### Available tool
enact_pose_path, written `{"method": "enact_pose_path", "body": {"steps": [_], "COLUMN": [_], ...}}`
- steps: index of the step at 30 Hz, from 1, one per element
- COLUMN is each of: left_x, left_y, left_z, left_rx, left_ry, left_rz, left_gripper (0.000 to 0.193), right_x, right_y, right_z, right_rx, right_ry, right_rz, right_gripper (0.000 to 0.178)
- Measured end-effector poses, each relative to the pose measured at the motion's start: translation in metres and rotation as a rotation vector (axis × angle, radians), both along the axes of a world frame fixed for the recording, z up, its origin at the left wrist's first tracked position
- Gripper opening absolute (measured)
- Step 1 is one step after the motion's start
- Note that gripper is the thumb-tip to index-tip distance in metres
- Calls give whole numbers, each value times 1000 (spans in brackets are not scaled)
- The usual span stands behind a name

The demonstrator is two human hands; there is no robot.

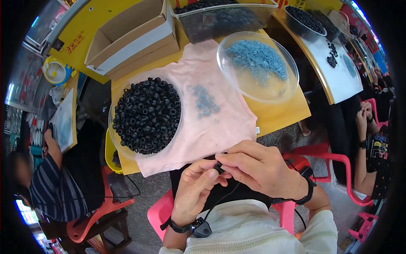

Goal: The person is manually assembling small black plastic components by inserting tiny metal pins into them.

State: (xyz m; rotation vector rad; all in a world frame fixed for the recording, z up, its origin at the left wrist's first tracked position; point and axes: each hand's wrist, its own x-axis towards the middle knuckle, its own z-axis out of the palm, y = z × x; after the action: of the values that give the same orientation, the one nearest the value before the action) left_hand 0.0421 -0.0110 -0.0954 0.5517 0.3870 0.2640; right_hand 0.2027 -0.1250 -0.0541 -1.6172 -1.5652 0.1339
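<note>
My left hand (195, 186) is closed, thumb and fingers pinching a small black part (219, 167) just past the near edge of the table. From the other side, my right hand (264, 169) pinches at the same part, its fingertips meeting the left ones. Fingers cover most of the part, so its shape is hard to see. Beyond them a pink cloth (169, 163) lies spread on the table. Small pale-blue pieces (205, 101) are scattered on it. To their left, a round clear tray (182, 122) is heaped with black ring-shaped parts (148, 114).
A round clear tray (277, 99) of blue pieces stands at the far right. Behind are an open cardboard box (135, 46) and a clear bin (224, 25) of black parts. Pink chairs (347, 169) stand nearby. People sit at both sides, one in a striped sleeve (59, 182).
</note>
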Motion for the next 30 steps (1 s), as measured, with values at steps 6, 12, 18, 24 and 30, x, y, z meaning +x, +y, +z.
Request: {"method": "enact_pose_path", "body": {"steps": [6, 12, 18, 24, 30], "left_x": [8, 13, 18, 31, 52], "left_y": [-8, -8, -5, 0, 14], "left_z": [7, 5, -6, -10, 8], "left_rx": [-48, -147, -161, -158, 117], "left_ry": [17, 4, 94, 89, 124], "left_rz": [0, -62, -111, -104, -15], "left_gripper": [21, 21, 18, 20, 32], "right_x": [-9, -7, 4, 21, 43], "right_y": [-5, -7, -4, 4, 20], "right_z": [5, 3, -6, -19, -21], "right_rx": [21, 5, 8, -19, 20], "right_ry": [-102, -156, -204, -119, -103], "right_rz": [-98, -121, -82, -46, -69], "right_gripper": [37, 36, 24, 23, 25]}}
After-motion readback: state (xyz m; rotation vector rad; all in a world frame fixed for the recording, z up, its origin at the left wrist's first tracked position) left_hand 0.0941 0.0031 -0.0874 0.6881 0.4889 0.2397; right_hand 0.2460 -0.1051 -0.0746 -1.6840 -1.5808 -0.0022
